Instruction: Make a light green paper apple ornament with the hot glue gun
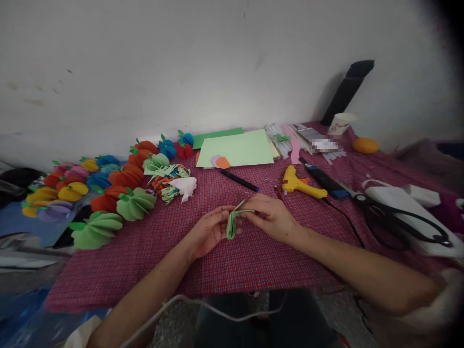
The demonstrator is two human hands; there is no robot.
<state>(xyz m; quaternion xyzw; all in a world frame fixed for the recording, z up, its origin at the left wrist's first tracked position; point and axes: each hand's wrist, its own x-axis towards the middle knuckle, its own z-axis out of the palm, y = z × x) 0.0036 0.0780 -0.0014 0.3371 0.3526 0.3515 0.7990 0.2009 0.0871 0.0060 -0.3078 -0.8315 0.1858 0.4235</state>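
Note:
Near the front middle of the table, my left hand [210, 231] holds a small stack of folded light green paper [231, 225] between its fingers. Its layers hang downward and fan slightly. My right hand [270, 217] pinches the end of a green paper piece [245, 211] that reaches across to the stack. A thin pale tip sticks up between the hands; what it belongs to I cannot make out. Just beyond the hands lie a dark pen [239, 180] and a yellow glue gun [300, 184].
Several paper pumpkins [136, 203] crowd the left, beside paper scraps [168, 182]. Green sheets [237, 150] lie at the back. At right are black scissors [398, 220], a cutter [326, 181], a white box [416, 224], an orange fruit [365, 145] and a paper cup [340, 124].

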